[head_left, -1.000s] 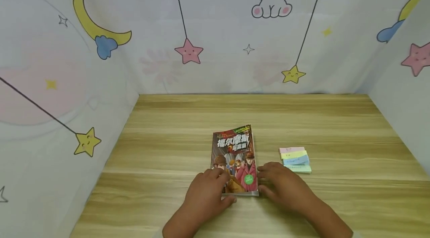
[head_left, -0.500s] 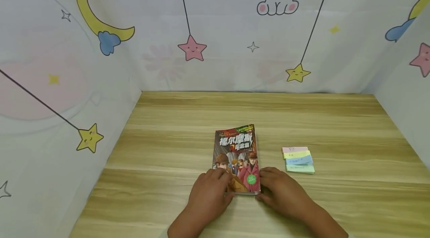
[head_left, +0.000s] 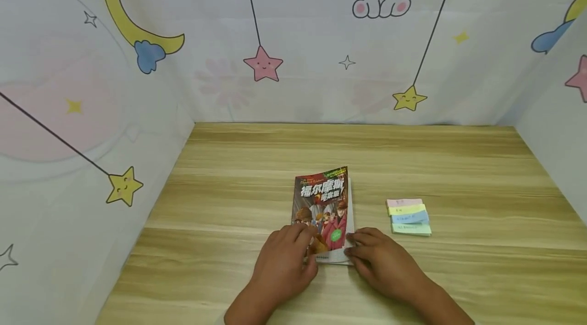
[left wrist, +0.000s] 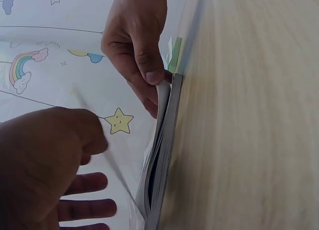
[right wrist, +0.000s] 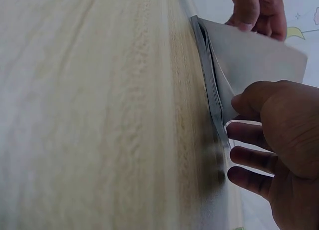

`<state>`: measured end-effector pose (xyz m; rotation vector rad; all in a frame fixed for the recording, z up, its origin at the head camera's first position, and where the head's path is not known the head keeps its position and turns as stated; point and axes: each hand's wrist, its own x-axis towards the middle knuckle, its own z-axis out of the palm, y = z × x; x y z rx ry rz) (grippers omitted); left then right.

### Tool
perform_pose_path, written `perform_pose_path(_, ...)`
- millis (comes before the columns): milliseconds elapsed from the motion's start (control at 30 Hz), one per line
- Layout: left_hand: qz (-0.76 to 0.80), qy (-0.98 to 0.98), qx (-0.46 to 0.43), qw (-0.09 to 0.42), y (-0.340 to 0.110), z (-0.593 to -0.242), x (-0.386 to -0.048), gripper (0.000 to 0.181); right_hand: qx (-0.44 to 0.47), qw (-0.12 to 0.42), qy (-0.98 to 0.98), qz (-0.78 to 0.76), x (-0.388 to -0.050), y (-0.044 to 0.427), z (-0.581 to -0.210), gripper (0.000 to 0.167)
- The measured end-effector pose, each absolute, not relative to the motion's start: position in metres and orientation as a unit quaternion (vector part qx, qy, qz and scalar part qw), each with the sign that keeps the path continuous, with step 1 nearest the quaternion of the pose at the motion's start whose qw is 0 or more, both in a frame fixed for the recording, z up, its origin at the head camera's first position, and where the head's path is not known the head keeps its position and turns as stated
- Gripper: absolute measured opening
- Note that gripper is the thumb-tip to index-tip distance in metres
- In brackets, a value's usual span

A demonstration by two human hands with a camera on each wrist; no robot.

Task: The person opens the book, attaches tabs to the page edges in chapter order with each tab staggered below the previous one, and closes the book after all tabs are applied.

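A paperback book (head_left: 321, 202) with a dark red illustrated cover lies on the wooden table, its front cover lifted at the right so white pages show beneath. Over its lower left part lies my left hand (head_left: 286, 259), fingers on top and thumb by the bottom edge, gripping the cover. At the lower right corner my right hand (head_left: 387, 259) pinches the edge of the leaves with thumb and fingers. In the right wrist view, the lifted leaf (right wrist: 269, 55) stands up from the page block (right wrist: 207, 60). The left wrist view shows the leaves bowed apart.
To the right of the book lies a stack of sticky-note strips (head_left: 408, 217) in pink, yellow, blue and green, with handwriting. A white printed curtain (head_left: 312, 60) encloses the table (head_left: 238, 172) at the back and sides.
The front cover has risen at its right edge, uncovering white pages. My right fingers have closed in on the book's lower right corner. The left hand stays nearly in place.
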<state>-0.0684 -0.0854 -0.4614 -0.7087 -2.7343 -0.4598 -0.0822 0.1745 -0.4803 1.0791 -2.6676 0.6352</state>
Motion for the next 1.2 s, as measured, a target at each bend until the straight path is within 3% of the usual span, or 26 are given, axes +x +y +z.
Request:
perform_pose_path(233, -0.195, -0.929, -0.190, 0.250, -0.090, -0.459, -0.068, 0.066, 0.357, 0.087, -0.907, 0.205, -0.080, 0.173, -0.479, 0.016)
perform_pose_path(500, -0.212, -0.894, -0.078, 0.387, -0.106, -0.455, -0.071, 0.056, 0.356, 0.090, -0.906, 0.211, -0.077, 0.172, -0.481, 0.018)
perform_pose_path(600, -0.166, -0.901, -0.041, 0.399, -0.112, -0.453, -0.073, 0.054, 0.356, 0.096, -0.906, 0.209, -0.077, 0.172, -0.481, 0.019)
perform_pose_path(733, -0.097, -0.940, -0.042, 0.325, -0.116, -0.454, -0.072, 0.046, 0.351, 0.102, -0.907, 0.209, -0.077, 0.171, -0.482, 0.019)
perform_pose_path(1000, -0.097, -0.960, -0.224, 0.135, -0.107, -0.462, -0.066, 0.032, 0.347, 0.098, -0.907, 0.216, -0.075, 0.169, -0.481, 0.016)
perform_pose_path(1100, -0.120, -0.960, -0.239, 0.085, -0.103, -0.465, -0.064, 0.022, 0.338, 0.087, -0.913, 0.211, -0.073, 0.168, -0.480, 0.015)
perform_pose_path(1200, -0.143, -0.961, -0.234, 0.042, -0.100, -0.468, -0.064, 0.026, 0.335, 0.086, -0.914, 0.214, -0.072, 0.167, -0.480, 0.015)
